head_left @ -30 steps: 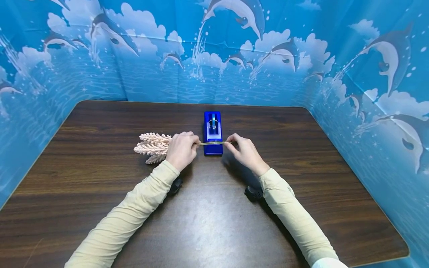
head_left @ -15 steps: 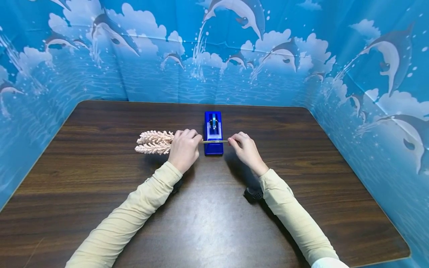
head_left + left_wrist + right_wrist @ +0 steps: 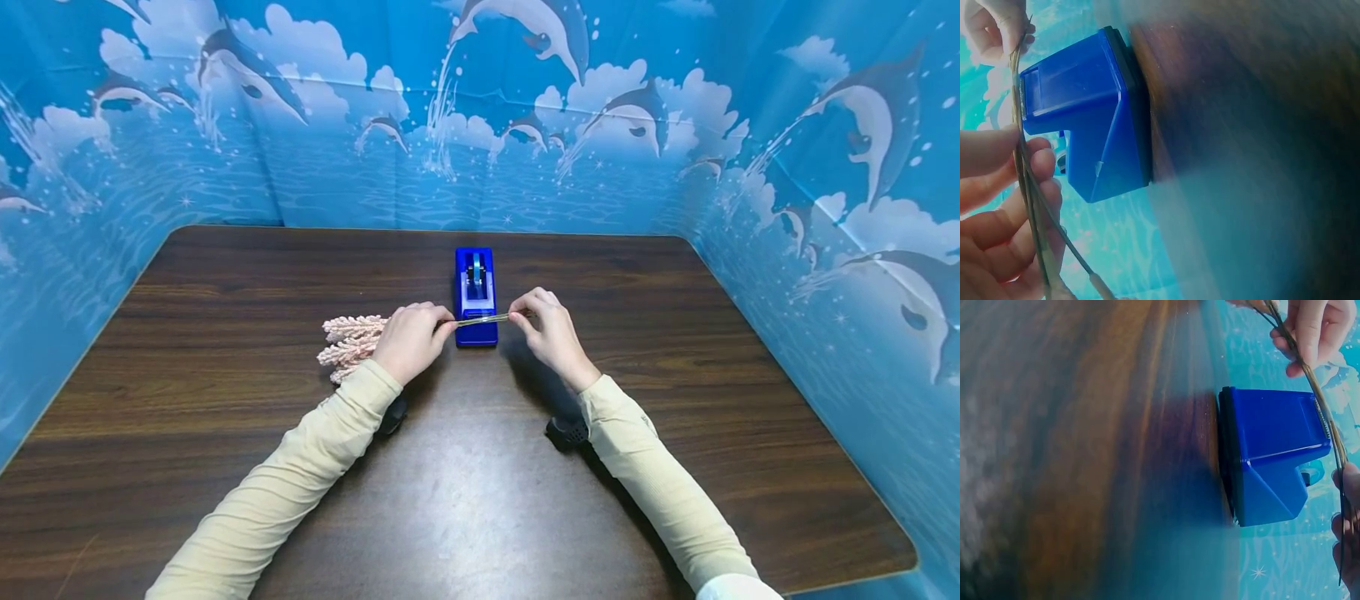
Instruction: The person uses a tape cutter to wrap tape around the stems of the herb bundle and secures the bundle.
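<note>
A bunch of artificial flower stems (image 3: 483, 319) stretches between both hands, level across the front of a blue tape dispenser (image 3: 476, 337). My left hand (image 3: 411, 340) grips the stems between thumb and fingers, close to the pale pink blossom sprigs (image 3: 348, 340) at the left. With thumb and fingertips, my right hand (image 3: 550, 337) pinches the thin stem ends. In the left wrist view the stems (image 3: 1030, 187) cross over the left fingers and pass right by the dispenser's front edge (image 3: 1030, 94). Whether they touch its tape edge, I cannot tell. Part of the blossoms is hidden behind the left hand.
The dark wood-grain table (image 3: 480, 500) carries the dispenser near its far middle. Behind and beside it hangs a blue dolphin-print cloth (image 3: 450, 125). Black devices sit under both forearms, one at the right wrist (image 3: 567, 433).
The blossom sprigs swung away, then back towards me, and now fan out lower. The stems have gone from level to slightly tilted, right end higher. Both hands keep their hold.
</note>
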Available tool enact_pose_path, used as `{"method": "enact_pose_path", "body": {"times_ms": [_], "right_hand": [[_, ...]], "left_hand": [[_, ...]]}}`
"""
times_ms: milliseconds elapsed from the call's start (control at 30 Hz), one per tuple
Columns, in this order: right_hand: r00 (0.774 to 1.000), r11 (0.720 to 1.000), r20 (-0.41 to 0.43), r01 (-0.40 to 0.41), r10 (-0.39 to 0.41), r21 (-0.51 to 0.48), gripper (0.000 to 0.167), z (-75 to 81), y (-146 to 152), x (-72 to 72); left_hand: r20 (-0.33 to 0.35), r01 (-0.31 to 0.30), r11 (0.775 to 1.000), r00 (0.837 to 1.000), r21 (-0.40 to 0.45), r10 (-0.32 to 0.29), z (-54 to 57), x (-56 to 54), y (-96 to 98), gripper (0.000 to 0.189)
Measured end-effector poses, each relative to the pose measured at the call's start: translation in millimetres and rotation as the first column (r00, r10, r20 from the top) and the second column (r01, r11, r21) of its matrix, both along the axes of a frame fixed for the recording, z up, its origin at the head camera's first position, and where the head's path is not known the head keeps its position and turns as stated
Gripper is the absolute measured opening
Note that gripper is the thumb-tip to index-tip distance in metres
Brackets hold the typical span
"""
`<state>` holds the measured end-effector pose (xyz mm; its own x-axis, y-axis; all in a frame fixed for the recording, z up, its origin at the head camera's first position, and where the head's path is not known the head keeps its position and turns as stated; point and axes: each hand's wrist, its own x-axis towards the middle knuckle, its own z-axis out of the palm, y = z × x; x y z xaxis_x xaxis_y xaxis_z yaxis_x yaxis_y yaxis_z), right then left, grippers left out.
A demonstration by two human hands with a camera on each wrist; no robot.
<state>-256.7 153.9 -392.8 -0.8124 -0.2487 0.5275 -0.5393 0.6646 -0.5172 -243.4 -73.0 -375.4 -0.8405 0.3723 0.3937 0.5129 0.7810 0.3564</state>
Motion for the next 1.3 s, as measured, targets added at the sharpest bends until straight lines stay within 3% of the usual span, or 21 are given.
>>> {"method": "enact_pose_path", "body": {"times_ms": [200,367,600,833,1100,1300], "right_hand": [[0.999,0.999,-0.031,-0.033,0.034,0.019,0.006,-0.4,1.0,-0.7],[0.999,0.999,0.027,-0.027,0.027,0.021,0.014,-0.4,1.3,-2.1],[0.989,0.993,0.136,0.047,-0.062,0.110,0.030,-0.2,-0.6,-0.8],[0.989,0.992,0.142,0.030,-0.047,0.119,0.019,-0.3,-1.4,0.3],[0.993,0.996,0.112,0.015,-0.024,0.086,0.011,1.8,-0.9,0.2],[0.997,0.998,0.080,-0.021,0.016,0.066,0.007,2.6,0.2,0.3]], "left_hand": [[0.002,0.001,1.000,1.000,0.023,-0.001,-0.1,-0.4,-0.6,0.007],[0.004,-0.009,0.999,1.000,0.045,0.009,-1.1,-2.0,-0.9,0.006],[-0.044,-0.005,0.999,0.999,0.051,0.007,-1.5,-2.1,-0.6,0.010],[-0.128,0.007,0.999,0.992,0.045,-0.001,-3.2,-1.9,0.0,0.014],[-0.030,0.003,0.997,1.000,0.079,-0.001,-1.9,-2.9,1.1,0.014],[-0.038,0.002,0.997,0.999,0.077,0.001,-4.7,-2.7,1.3,0.011]]}}
